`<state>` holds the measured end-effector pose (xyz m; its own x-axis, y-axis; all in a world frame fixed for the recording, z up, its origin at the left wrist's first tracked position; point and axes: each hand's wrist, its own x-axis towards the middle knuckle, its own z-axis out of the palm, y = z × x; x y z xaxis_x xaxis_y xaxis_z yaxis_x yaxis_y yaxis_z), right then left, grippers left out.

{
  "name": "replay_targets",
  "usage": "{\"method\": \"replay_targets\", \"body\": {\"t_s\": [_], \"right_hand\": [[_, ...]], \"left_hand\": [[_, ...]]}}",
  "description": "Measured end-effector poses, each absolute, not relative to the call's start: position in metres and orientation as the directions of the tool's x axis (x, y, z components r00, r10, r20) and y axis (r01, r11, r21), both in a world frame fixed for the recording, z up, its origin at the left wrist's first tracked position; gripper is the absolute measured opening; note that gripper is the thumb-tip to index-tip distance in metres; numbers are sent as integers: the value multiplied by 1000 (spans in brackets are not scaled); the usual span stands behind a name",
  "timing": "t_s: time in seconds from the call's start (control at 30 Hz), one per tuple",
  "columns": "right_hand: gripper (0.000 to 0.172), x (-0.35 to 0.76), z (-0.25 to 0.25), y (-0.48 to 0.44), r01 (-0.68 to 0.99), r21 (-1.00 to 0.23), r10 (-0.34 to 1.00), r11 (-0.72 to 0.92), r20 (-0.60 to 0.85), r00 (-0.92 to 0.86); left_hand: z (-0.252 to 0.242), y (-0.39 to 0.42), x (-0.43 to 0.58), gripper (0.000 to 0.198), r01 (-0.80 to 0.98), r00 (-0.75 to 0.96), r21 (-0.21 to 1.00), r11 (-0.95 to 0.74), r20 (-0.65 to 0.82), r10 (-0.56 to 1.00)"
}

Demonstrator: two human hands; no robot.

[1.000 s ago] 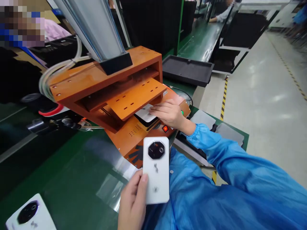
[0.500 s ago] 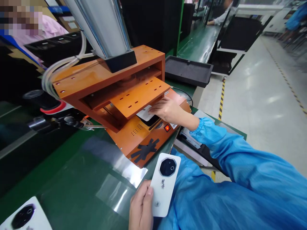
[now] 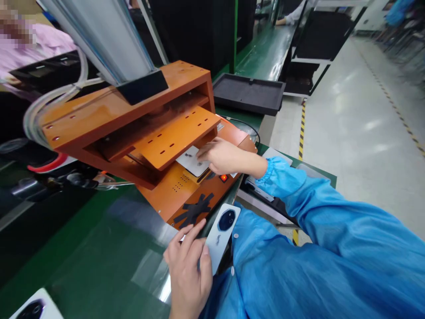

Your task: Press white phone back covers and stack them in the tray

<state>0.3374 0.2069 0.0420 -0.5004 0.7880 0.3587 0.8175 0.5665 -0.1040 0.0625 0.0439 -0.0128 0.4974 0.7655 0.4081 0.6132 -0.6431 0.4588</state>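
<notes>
An orange press (image 3: 195, 72) stands on the green table. Under its raised plate (image 3: 175, 138) lies a white panel (image 3: 188, 160) with dark marks, flat on the press bed. My right hand (image 3: 221, 156) reaches in from the right, its bent fingertips touching that panel's right part; whether they grip it cannot be made out. Near the table's front edge, my left hand (image 3: 191, 266) holds a white phone back cover (image 3: 217, 239) with a dark octagonal camera area, pinched beside the thumb, while other fingers stretch toward the press.
Another white cover (image 3: 41, 301) is at the bottom left corner. Behind the press lies a black tray (image 3: 249, 93). A red-lit switch (image 3: 223, 178) is on the press front. Hoses (image 3: 56, 95) and a person in pink are at the left.
The panel under the plate now lies flatter and more of it shows. My left hand has turned, some fingers spreading, and its cover is more tilted. The whole view has shifted slightly.
</notes>
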Motion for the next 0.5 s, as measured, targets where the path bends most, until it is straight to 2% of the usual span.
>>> {"method": "replay_targets", "body": {"t_s": [0.07,0.1,0.17,0.23,0.27,0.4,0.5], "right_hand": [[45,344,29,195,782,-148,747,606,445,-495],[46,349,20,185,790,-193,742,582,523,-419],[43,364,-2,163,837,-345,738,424,667,-99],[38,380,-27,139,840,-469,693,273,702,167],[36,388,-39,129,842,-492,678,221,698,230],[41,408,-76,108,884,-448,702,135,673,234],[48,415,-84,109,906,-404,722,123,663,198]], "left_hand": [[-14,51,67,13,647,522,341,-682,454,722],[-16,53,68,12,660,532,290,-693,469,704],[-21,55,68,11,686,542,212,-696,489,683],[-28,55,67,10,700,542,174,-693,502,674],[-33,55,66,10,699,545,166,-696,506,668],[-47,59,65,9,702,540,152,-695,523,660],[-50,65,69,10,697,528,164,-698,541,654]]}}
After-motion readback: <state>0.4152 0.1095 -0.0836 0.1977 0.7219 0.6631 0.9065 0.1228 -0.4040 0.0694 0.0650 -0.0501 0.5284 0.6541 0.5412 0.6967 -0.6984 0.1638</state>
